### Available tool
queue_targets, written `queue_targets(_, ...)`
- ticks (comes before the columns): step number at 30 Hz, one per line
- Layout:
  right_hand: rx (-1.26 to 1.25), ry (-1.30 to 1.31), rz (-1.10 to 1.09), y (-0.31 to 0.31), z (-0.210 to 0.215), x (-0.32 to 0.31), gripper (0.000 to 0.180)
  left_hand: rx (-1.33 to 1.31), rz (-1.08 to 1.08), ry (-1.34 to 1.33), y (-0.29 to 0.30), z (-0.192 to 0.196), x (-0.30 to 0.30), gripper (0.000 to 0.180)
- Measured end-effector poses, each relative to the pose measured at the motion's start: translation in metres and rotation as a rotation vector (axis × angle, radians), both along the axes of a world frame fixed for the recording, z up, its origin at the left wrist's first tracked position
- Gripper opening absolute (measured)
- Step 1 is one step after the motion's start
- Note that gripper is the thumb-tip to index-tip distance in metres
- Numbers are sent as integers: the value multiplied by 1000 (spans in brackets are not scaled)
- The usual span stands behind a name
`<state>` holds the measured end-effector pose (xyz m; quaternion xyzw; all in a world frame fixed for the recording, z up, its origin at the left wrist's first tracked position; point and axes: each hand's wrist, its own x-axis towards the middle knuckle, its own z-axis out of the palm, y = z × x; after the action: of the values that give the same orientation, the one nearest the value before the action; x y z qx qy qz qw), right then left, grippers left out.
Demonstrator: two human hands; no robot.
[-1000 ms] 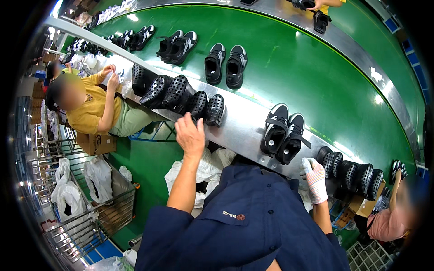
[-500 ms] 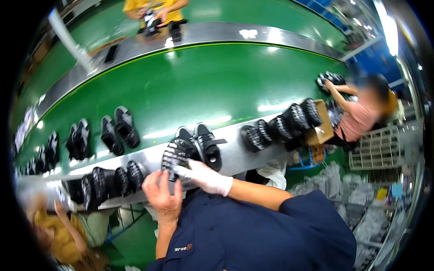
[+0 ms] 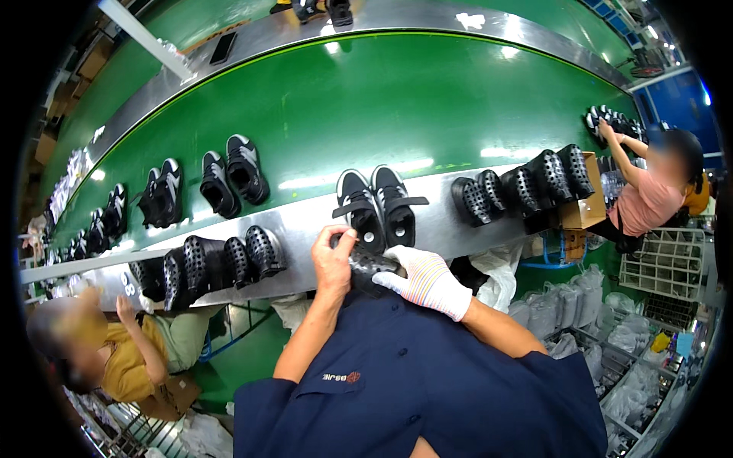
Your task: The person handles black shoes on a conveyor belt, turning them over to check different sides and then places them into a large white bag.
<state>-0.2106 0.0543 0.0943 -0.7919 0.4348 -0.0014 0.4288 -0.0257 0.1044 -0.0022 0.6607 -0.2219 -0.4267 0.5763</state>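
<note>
Between my hands, close to my chest, is a black, shoe-shaped form [image 3: 369,264] with a dotted, shiny surface. My bare left hand [image 3: 333,261] is closed at its left end, thumb and forefinger pinched together; whether they also hold something small cannot be seen. A white glove with coloured stripes covers my right hand [image 3: 432,282], which grips the form's right end. Just beyond lie two black and grey shoes, a left one [image 3: 353,183] and a right one [image 3: 388,182], toes pointing away, with their straps undone and sticking out sideways.
Dotted black forms stand in rows on the metal ledge [image 3: 305,223], at left [image 3: 195,263] and right [image 3: 525,191]. More shoes [image 3: 245,172] line the green belt [image 3: 366,99]. Co-workers sit at left [image 3: 126,347] and right [image 3: 649,191], near a cardboard box [image 3: 584,210].
The view has swung, so the bench sits differently in the picture. My hands have turned the form, and my left hand has come up to its far left end.
</note>
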Motion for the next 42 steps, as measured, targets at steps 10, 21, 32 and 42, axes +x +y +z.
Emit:
queue_targets(10, 39, 265, 58, -21, -24, -14, 56, 87, -62, -454, -10, -10, -27, 24)
queue_targets(21, -184, 497, 146, -43, -20, 27, 30, -320, -576, -1114, -37, -25, -3, 9)
queue_targets(32, -289, 238, 139, -28, -126, 56, 13, -41, -681, -692, -42, -36, 28, 18)
queue_targets(42, -252, 194, -189, -8, -110, 38, 52, 75, -456, -780, -21, -36, 11, 54)
